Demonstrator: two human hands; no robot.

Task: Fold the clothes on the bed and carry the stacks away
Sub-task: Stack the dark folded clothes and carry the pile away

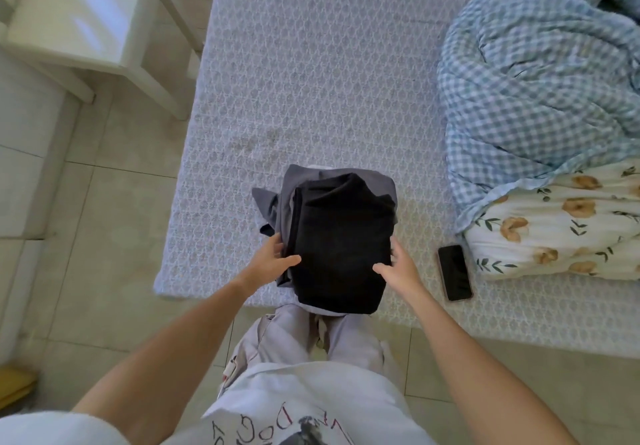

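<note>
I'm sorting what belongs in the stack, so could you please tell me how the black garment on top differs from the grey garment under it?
The black garment lies on top as a neat, flat rectangle; the grey garment sits beneath, with loose corners sticking out to the left. The black one is much darker. Both are in one stack at the bed's near edge, with the left hand and right hand gripping its sides.

soft, even daylight fills the room, with a pale sheen on the white table (pixel 86 18) at upper left. shadows are faint. wide-angle curvature bends the edges, and slight blur softens the corners.
</note>
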